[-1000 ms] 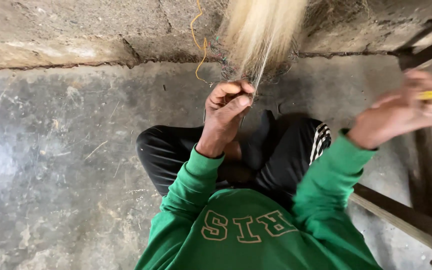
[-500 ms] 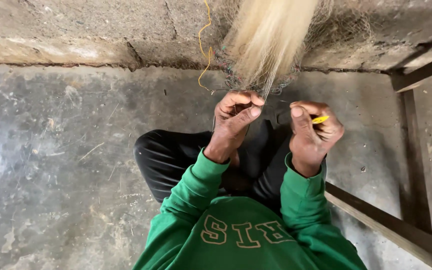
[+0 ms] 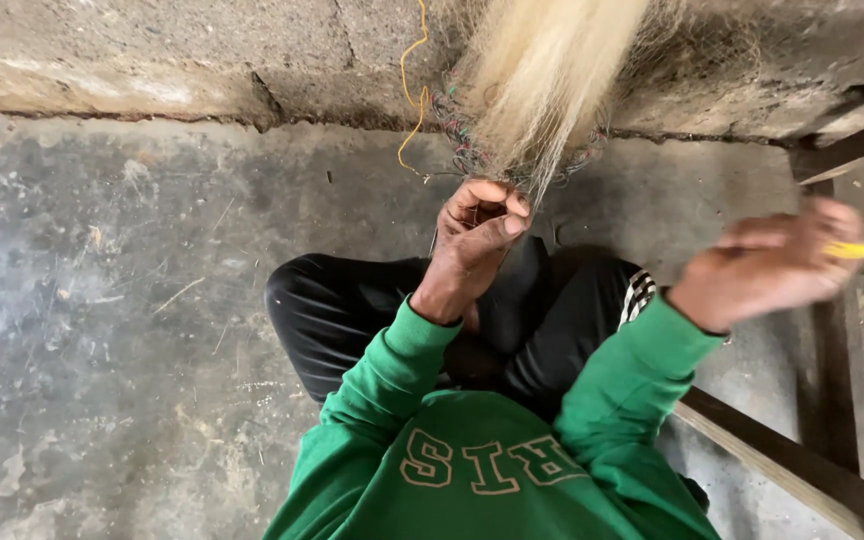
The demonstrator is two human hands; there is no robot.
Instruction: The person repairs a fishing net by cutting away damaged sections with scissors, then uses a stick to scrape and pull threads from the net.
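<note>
Pale fibre bundle (image 3: 542, 80) hangs into left hand (image 3: 477, 225) grip.

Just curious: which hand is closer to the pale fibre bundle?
Left. The left hand pinches the bundle's lower end; the right hand is off to the side, holding a yellow tool.

A scuffed grey concrete floor (image 3: 122, 330) carries the seated person's black-trousered crossed legs (image 3: 352, 310) at centre, and dark wooden frame bars (image 3: 802, 465) at four o'clock.
</note>
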